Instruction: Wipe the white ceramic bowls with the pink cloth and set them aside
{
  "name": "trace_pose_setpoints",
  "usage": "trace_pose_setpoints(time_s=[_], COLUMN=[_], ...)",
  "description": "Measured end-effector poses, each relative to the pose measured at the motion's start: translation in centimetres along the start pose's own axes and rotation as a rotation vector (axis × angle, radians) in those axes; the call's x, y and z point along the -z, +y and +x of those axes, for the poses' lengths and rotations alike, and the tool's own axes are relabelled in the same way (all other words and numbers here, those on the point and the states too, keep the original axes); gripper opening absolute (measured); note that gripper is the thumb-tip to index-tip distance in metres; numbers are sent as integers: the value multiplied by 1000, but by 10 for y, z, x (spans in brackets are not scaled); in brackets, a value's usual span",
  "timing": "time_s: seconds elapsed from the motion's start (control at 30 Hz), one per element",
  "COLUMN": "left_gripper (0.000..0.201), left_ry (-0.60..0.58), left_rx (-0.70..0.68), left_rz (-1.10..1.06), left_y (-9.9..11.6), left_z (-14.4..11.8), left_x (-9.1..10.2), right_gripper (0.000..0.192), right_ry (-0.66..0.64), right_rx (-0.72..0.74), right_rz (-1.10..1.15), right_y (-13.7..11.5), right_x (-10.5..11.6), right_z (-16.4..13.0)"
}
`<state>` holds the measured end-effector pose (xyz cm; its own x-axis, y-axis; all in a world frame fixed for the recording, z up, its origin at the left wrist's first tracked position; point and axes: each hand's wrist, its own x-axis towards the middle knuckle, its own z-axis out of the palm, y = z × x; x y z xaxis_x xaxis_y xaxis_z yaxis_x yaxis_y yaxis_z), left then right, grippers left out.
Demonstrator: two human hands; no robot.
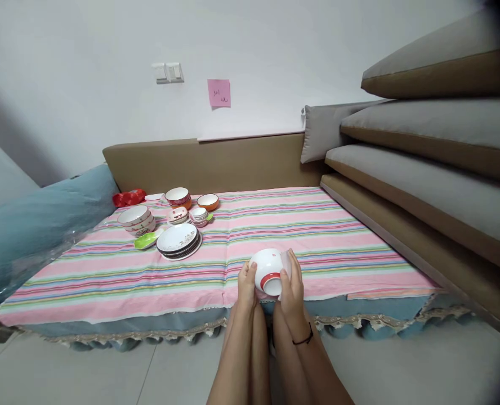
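Both my hands hold a white bowl with a red-ringed foot, tipped so its base faces me, at the near edge of the striped cloth. My left hand grips its left side. My right hand grips its right side and also pinches a small whitish cloth or wipe against the bowl. A black band circles my right wrist.
At the back left of the cloth stand stacked plates, a stack of white bowls, a green spoon, small cups, a red-rimmed bowl, an orange bowl. Sofa cushions rise at right, a teal pillow at left.
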<state>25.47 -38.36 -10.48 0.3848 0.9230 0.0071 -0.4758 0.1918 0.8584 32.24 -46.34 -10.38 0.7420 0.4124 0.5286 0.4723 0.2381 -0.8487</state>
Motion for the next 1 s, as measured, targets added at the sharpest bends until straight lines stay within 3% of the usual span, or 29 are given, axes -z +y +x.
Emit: trace_pose_setpoints(time_s=[0.1,0.23,0.33,0.43,0.5,0.57,0.7,0.77,0.9,0.93,1.0], left_gripper=[44,48,49,54,56,58,55,54,54,54,53], left_ry=[13,76,102,187,227,238,244,228,201,199,192], left_rx=[40,85,78,38,2,-28,-13,4,-2,-6,-4], left_rz=[14,-29,3,130,248,318,367,424,525,524,512], left_y=[-3,-3,1,13,22,30,35,34,30,30,29], left_z=[-5,-20,-33,-49,-60,-69,-77,-77,-77,-77,-79], left_x=[0,-3,-3,0,3,5,7,6,5,4,4], right_gripper=[46,47,43,42,43,43,41,38,47,47,46], right_ry=[-181,-308,-237,-182,-207,-278,-442,-423,-291,-291,-340], right_rx=[286,386,252,-85,-221,-116,272,218,-205,-231,-115], right_rz=[-312,-415,-299,-96,-3,-32,-239,-195,37,42,-36], right_y=[-26,-47,-42,-34,-36,-45,-63,-59,-38,-36,-39], right_x=[14,27,35,39,40,40,38,37,42,44,49], right_z=[-6,-12,-14,-15,-17,-21,-23,-21,-18,-20,-24])
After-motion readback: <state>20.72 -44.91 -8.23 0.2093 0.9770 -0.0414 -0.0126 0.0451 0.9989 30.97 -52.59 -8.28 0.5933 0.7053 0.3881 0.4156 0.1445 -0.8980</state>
